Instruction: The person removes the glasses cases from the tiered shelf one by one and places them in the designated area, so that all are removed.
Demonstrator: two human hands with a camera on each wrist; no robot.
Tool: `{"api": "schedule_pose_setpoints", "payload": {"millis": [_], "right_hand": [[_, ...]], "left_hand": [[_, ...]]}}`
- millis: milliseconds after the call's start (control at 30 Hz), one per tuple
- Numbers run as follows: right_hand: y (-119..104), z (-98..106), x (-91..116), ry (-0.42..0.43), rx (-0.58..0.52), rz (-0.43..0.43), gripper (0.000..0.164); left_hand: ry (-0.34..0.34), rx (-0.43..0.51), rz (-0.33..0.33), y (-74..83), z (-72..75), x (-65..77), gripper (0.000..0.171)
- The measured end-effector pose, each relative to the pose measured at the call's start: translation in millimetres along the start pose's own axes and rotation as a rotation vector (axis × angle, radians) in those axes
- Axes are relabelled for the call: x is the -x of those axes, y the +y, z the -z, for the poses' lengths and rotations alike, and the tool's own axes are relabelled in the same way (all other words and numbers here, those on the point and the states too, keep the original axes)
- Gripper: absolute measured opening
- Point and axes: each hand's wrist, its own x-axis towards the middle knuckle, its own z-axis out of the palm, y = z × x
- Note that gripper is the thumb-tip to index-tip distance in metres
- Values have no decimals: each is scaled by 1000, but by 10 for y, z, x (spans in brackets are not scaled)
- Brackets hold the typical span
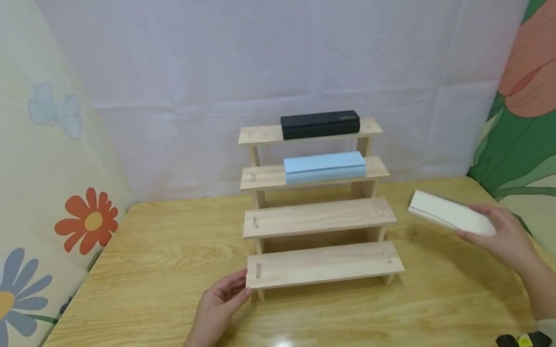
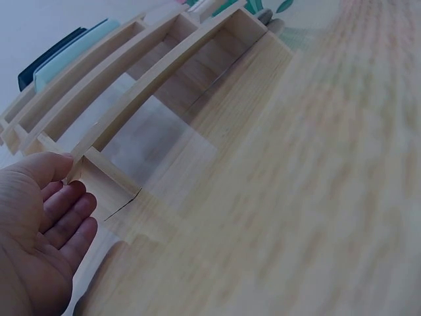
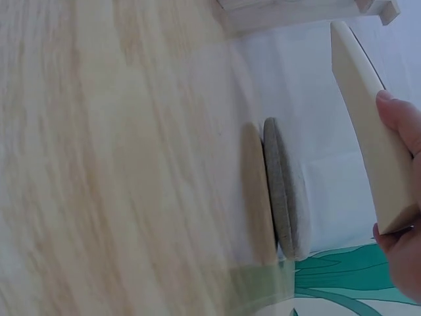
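My right hand (image 1: 507,238) grips one end of a cream-white glasses case (image 1: 450,213), holding it raised to the right of a four-tier wooden display stand (image 1: 324,265). In the right wrist view, thumb and fingers wrap the near end of that case. At the left end of the stand's lowest shelf, my left hand (image 1: 217,305) holds the corner, thumb in front and fingers beside the end. A black glasses case (image 1: 321,127) lies on the top shelf, and a light blue glasses case (image 1: 325,168) on the second.
The two lower shelves bear no case. A grey, felt-like case (image 3: 284,191) rests on the wood-grain table (image 1: 174,245) in the right wrist view. Behind the table hangs a white cloth (image 1: 206,52), with flower-print cloths at both sides.
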Motion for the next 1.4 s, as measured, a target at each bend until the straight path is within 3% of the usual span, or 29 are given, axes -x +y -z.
{"api": "schedule_pose_setpoints", "payload": {"millis": [500,1400], "right_hand": [[237,-117,22,-10,6,-52,72],[431,-247,-12,-153,57,-114,78]], "left_hand": [[-5,2,-3,-4,3,1,42],[7,-7,-7,-16,-4,3,41]]}}
